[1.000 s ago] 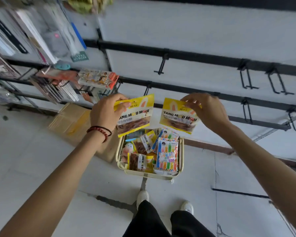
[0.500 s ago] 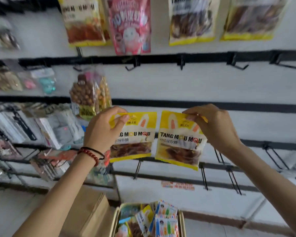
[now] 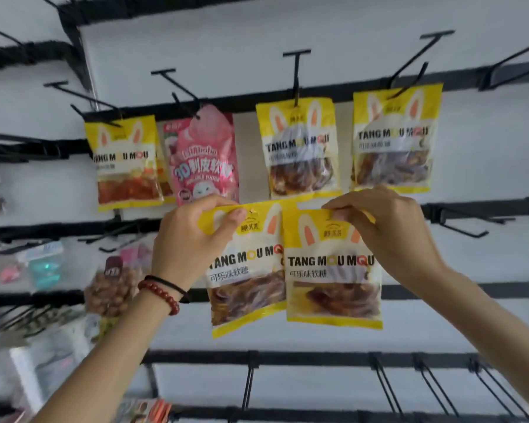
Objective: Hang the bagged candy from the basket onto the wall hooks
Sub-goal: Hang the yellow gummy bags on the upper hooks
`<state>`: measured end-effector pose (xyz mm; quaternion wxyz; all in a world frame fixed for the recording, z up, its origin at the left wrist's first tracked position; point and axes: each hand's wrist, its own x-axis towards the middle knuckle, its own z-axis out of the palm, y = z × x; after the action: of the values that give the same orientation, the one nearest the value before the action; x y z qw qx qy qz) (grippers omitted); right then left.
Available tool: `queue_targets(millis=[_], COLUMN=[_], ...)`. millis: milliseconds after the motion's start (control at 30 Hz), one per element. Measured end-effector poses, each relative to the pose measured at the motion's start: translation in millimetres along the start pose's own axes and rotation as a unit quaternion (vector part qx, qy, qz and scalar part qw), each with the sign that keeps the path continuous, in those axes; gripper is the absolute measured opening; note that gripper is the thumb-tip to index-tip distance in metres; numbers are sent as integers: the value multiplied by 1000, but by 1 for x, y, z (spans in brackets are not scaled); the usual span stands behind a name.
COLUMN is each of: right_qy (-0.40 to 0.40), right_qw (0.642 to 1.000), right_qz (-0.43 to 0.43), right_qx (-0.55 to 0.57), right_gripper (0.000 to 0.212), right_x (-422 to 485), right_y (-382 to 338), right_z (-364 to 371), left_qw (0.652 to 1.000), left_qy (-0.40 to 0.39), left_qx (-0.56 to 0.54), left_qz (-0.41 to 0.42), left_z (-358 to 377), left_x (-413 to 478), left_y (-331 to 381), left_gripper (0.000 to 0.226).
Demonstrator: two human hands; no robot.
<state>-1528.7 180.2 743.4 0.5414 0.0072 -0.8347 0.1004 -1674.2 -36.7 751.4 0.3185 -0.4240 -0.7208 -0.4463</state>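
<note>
The light is bright and even, and no one lamp stands out. The white wall (image 3: 287,32) looks pale and a bit washed out. Shadows are soft and faint. The clear fronts of the hanging bags (image 3: 300,166) shine white, so their words look smeared. The words on the left held bag (image 3: 245,270) and the right held bag (image 3: 333,270) are easy to read. The goods at the left edge (image 3: 43,270) are blurry. The black rails (image 3: 287,358) lean and the hooks (image 3: 297,74) fan out toward the edges.

Hanging candy bags (image 3: 300,148) on black wall hooks (image 3: 297,52)
</note>
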Motion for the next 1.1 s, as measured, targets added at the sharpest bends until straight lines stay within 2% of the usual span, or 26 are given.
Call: queue_targets(millis=[267,433,667,1100], right_qy=[49,67,89,97], right_qw=[998,997,995,991], right_qz=[30,29,38,73], right_qx=[-5,-28,-37,-60], right_gripper=[21,22,21,22], right_x=[40,72,105,112], right_y=[10,16,23,37], right_z=[-37,-50,-61,-72], left_qw=[996,992,987,991], left_qy=[27,53,64,45], left_qx=[-89,-107,-148,-130], left_qz=[13,33,14,1], left_z=[13,19,28,39], left_x=[53,92,145,169], left_y=[33,54,74,80], left_gripper=[5,5,10,8])
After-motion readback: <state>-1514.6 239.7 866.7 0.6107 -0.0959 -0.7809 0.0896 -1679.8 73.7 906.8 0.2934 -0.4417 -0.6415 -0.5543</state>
